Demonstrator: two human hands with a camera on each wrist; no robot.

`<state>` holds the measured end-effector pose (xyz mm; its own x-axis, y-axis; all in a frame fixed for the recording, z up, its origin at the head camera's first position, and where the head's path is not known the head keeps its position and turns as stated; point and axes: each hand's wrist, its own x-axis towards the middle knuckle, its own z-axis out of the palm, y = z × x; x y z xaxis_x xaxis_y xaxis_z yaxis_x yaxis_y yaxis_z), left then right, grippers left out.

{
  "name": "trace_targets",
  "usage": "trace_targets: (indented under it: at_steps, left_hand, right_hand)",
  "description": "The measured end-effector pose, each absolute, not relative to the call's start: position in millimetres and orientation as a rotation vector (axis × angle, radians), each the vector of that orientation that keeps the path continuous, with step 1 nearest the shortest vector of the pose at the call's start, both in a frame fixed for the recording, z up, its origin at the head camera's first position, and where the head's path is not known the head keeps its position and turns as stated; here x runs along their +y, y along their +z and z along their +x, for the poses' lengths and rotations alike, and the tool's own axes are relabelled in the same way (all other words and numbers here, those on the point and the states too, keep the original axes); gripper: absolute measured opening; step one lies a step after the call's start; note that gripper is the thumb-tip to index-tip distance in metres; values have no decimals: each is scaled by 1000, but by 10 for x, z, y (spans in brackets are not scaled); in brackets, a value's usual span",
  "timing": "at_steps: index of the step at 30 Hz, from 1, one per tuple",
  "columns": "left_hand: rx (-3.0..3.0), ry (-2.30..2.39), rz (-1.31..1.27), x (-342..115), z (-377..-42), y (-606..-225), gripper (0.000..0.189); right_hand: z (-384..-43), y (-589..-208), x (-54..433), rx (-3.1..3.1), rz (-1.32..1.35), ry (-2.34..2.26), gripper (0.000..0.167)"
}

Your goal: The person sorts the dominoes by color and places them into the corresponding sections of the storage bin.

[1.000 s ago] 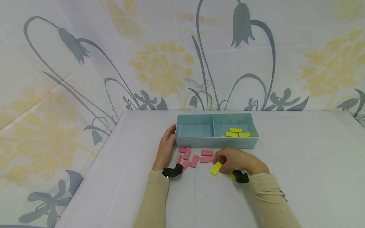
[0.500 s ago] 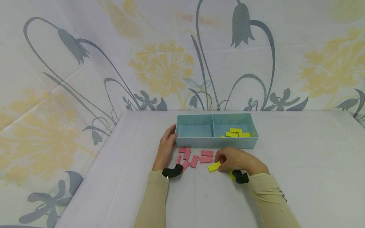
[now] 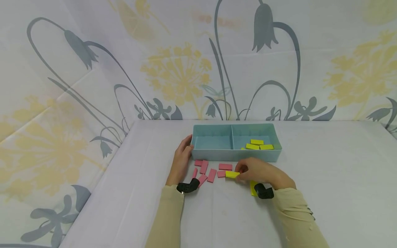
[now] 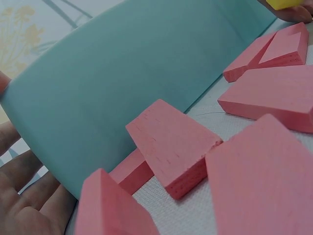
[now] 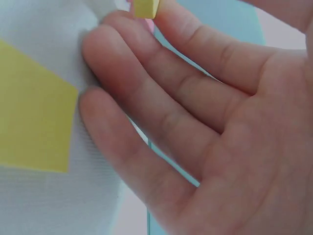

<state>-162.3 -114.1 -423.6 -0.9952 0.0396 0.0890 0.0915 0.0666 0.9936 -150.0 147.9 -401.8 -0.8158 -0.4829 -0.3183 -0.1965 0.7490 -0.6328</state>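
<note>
My right hand [image 3: 260, 170] pinches a flat yellow wooden block [image 3: 232, 174] between thumb and fingertips, in front of the box; it overlaps a pink block [image 3: 221, 174] in the head view. The other fingers of this hand are spread below in the right wrist view, beside a second yellow block [image 5: 34, 112] on the table. My left hand [image 3: 180, 160] rests against the left end of the light-blue two-compartment box [image 3: 214, 154], thumb at the front corner and fingers along the side wall.
Several pink wooden blocks [image 3: 212, 175] lie loose in front of the box, one leaning on another [image 4: 171, 147]. Several yellow blocks [image 3: 256, 142] are in the right compartment; the left compartment [image 3: 212, 142] shows a bare floor. A flowered cloth [image 3: 186, 69] hangs behind.
The right hand has turned the pinched yellow block from slanted to nearly sideways and shifted slightly away from the person, up over a pink block. The left hand and the box stay put.
</note>
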Motion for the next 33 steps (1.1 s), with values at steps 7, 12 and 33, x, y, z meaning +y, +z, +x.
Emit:
trace_targets:
  at_steps: [7,12,33]
  left_hand:
    - [-2279,-2100,-122,-1134,-1623,-4229,45]
    - [-2263,-2128,-138,-1137,-1641,-4239,45]
    - [-2251,-2083,-124,-1172,-1763,-4468,44]
  right_hand:
    - [-1531,-3987,1523,2485,-502,-940,23]
    - [-1547,-3981,1552,2513,-542,-973,23]
    - [-1552,-3983,1565,2497,-541,-1309,19]
